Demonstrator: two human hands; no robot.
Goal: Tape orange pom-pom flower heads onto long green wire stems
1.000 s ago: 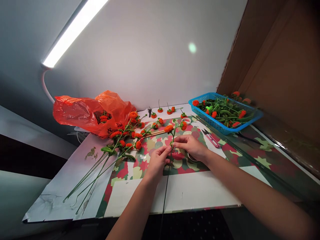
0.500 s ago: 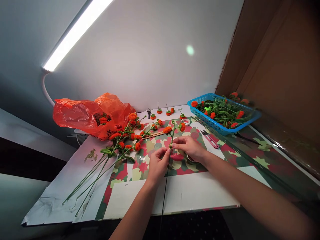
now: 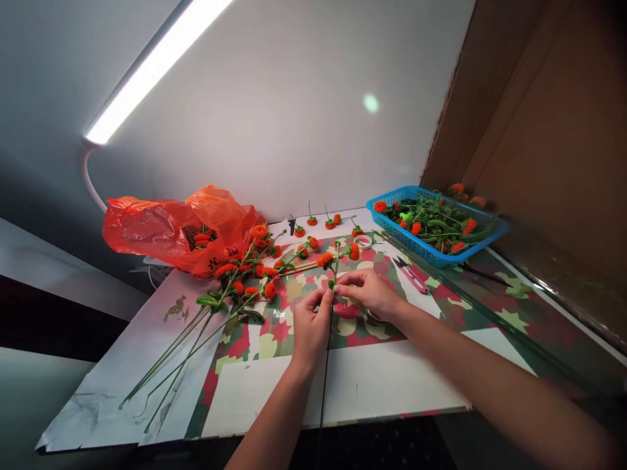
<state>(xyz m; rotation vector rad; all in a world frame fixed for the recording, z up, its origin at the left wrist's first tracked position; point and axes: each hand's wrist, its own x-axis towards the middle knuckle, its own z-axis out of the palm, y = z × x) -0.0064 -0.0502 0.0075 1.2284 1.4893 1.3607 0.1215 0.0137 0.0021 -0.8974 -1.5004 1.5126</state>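
My left hand [image 3: 313, 323] pinches a thin green flower stem [image 3: 335, 266], held upright over the middle of the table. Two orange fuzzy blooms, one [image 3: 324, 260] to the left and one [image 3: 353, 251] to the right, branch from its top, which ends in a small green curl. A small green leaf [image 3: 332, 284] shows at the fingertips. My right hand [image 3: 367, 292] is closed at the same spot, its thumb and forefinger pressed to the stem; whether it also grips the leaf is unclear. Below, the stem's dark wire runs past the table edge. A roll partly shows under my right hand.
Finished-looking orange flowers [image 3: 235, 287] lie left, beside a red plastic bag [image 3: 147, 225]. A blue basket [image 3: 426, 251] of flowers and leaves stands back right. Pink thread snips [image 3: 412, 275], a white tape ring [image 3: 363, 241], long green wires and several loose blooms lie around.
The small green leaf shows more plainly at the fingertips. My right hand has shifted slightly down, closer to my left. The stem with its blooms sits a little lower.
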